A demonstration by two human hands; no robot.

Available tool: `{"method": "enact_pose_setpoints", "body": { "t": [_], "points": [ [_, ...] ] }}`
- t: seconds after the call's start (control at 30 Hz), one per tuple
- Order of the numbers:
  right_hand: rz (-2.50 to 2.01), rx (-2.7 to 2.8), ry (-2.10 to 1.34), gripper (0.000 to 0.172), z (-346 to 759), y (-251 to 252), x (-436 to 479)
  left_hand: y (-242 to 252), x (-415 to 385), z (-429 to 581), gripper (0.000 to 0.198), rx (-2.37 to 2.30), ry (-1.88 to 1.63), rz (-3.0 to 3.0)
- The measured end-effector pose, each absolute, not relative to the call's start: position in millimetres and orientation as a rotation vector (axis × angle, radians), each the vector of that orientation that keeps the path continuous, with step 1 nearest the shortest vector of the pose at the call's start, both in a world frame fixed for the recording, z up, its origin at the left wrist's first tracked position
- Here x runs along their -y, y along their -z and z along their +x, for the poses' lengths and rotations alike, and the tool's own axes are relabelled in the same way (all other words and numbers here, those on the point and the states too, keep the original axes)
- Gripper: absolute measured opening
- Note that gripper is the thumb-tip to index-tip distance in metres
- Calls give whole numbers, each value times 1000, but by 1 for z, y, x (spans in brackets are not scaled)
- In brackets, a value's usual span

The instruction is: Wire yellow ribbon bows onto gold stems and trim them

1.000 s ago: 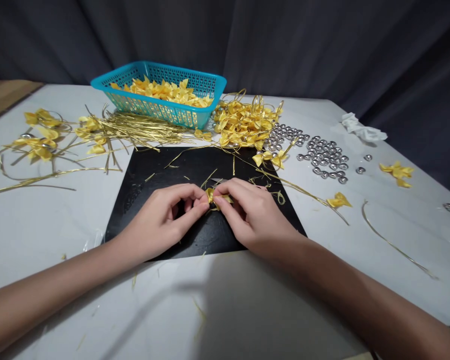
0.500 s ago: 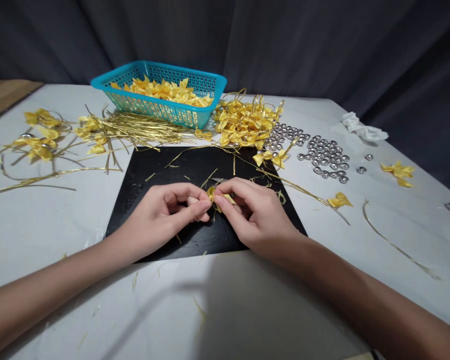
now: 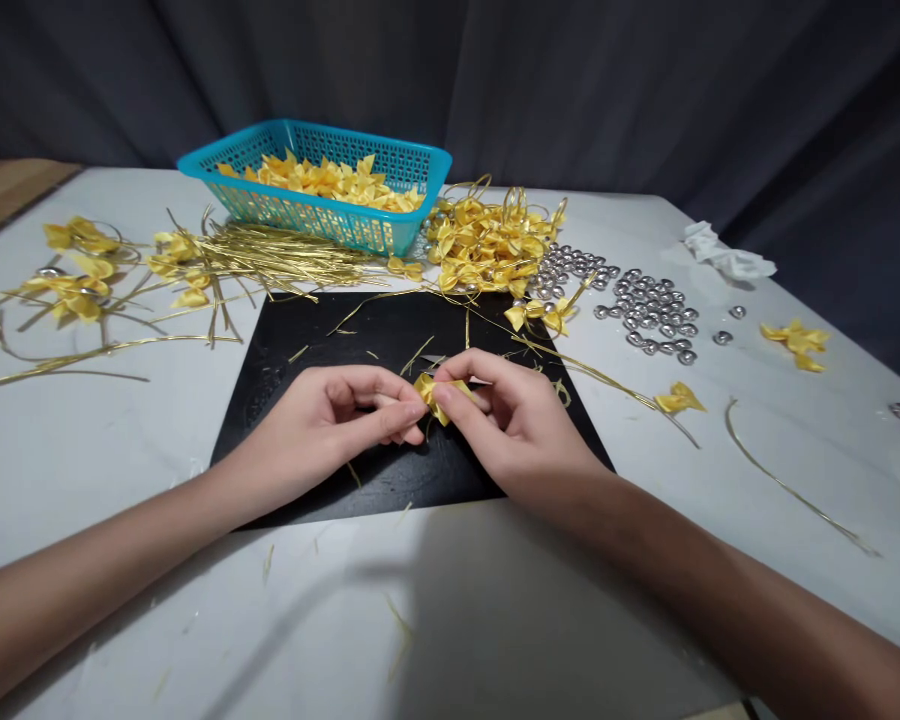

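Observation:
Over the black mat (image 3: 330, 340), my two hands meet at a small yellow ribbon flower (image 3: 426, 390). My left hand (image 3: 337, 415) pinches its left side between thumb and forefinger. On the other side, my right hand (image 3: 514, 415) grips it with thumb and fingertips, hiding part of the ribbon. A pointed metal blade (image 3: 433, 359) shows just behind my right fingers; the rest of that tool is covered. Snipped bits of gold cord (image 3: 298, 353) lie scattered on the mat.
A blue basket (image 3: 412, 228) holds yellow ribbon pieces. Beside it are a bundle of gold cords (image 3: 292, 255) and a pile of ribbon flowers (image 3: 487, 245). Silver beads (image 3: 652, 310), a crumpled white cloth (image 3: 727, 255) and a ribbon piece (image 3: 795, 343) lie rightward on the white table (image 3: 330, 620).
My right fingertips have shifted slightly right and up, and more of the yellow ribbon shows between my hands. Both hands still pinch it.

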State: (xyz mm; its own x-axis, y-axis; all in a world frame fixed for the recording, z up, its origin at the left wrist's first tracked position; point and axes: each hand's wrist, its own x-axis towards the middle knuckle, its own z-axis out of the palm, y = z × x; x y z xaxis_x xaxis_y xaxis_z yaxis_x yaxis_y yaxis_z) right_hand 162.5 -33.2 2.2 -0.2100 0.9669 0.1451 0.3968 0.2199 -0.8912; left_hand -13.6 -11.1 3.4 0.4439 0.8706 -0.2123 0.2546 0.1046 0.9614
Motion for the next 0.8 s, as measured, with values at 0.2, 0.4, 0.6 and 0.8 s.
{"method": "enact_pose_setpoints", "body": {
  "t": [0.2, 0.4, 0.6, 0.8],
  "points": [
    [-1278, 1692, -995, 12, 162, 1, 32, -4, 10, -13, 12, -1013, -622, 1420],
    [-1269, 1686, -1043, 12, 162, -1, 33, -8, 9, -12, 12, -987, -620, 1400],
    [-1268, 1535, -1289, 11, 159, -4, 33, -7, 7, -13, 12, -951, -617, 1396],
    [-1212, 1549, -1266, 10, 160, -5, 33, -6, 8, -17, 11, -925, -615, 1364]
  ]
}}
